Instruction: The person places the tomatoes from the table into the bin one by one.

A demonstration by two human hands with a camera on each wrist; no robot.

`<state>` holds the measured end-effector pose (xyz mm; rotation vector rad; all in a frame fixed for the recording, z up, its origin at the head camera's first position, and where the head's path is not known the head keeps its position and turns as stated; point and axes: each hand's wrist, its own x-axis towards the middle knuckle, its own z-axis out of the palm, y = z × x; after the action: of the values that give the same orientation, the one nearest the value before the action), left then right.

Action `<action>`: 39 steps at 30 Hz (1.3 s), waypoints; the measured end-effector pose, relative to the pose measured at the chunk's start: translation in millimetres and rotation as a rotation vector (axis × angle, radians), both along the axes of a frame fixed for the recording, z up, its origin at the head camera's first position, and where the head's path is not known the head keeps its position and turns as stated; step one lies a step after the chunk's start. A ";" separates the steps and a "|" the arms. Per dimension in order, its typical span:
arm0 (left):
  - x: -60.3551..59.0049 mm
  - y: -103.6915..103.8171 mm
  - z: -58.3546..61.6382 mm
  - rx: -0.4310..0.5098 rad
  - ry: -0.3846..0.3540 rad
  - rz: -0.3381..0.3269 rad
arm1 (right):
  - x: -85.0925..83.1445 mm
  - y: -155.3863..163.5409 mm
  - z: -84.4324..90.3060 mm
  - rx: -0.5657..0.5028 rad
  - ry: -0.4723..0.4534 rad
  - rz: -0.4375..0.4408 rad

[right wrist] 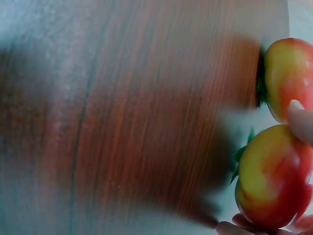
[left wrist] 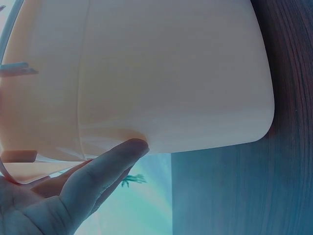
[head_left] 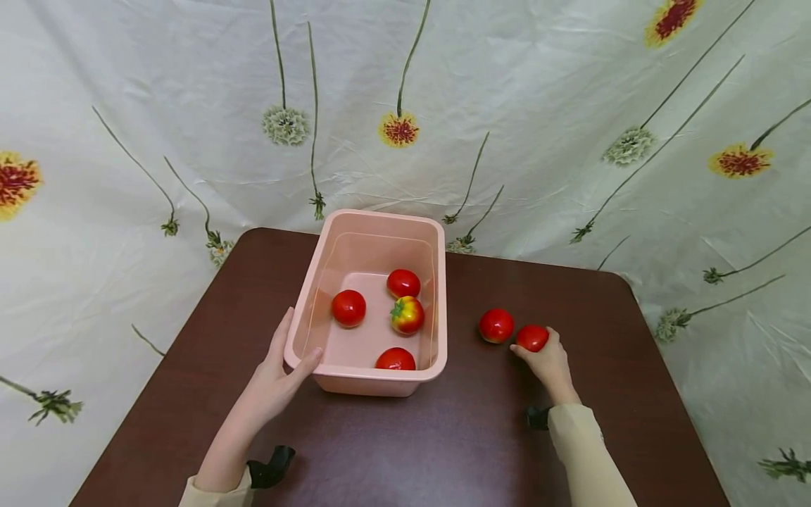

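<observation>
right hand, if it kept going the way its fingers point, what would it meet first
Most likely the loose tomato just beyond the tomato it holds; the right hand points up and left, though depth is unclear.

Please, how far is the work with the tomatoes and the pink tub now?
Done: four tomatoes lie in the tub. In hand: the right hand grips a fifth tomato on the table; the left hand holds the tub's rim. Left: that one and its neighbour, both outside the tub.
</observation>
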<state>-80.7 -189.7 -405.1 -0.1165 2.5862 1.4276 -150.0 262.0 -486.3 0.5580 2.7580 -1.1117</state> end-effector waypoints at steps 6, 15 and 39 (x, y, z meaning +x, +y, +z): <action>0.0 0.0 1.2 -0.001 0.000 0.001 | 4.0 1.4 4.0 -0.113 0.036 -0.070; -0.6 -0.9 4.1 -0.005 0.014 -0.001 | 5.1 -2.2 19.4 -0.287 0.056 -0.120; 3.2 -0.4 0.2 0.005 -0.030 -0.001 | -2.9 -46.4 86.8 -0.577 0.066 0.000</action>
<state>-77.5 -190.1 -404.9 -0.1349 2.5587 1.4206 -152.9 215.7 -399.6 0.4431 2.3040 -1.8456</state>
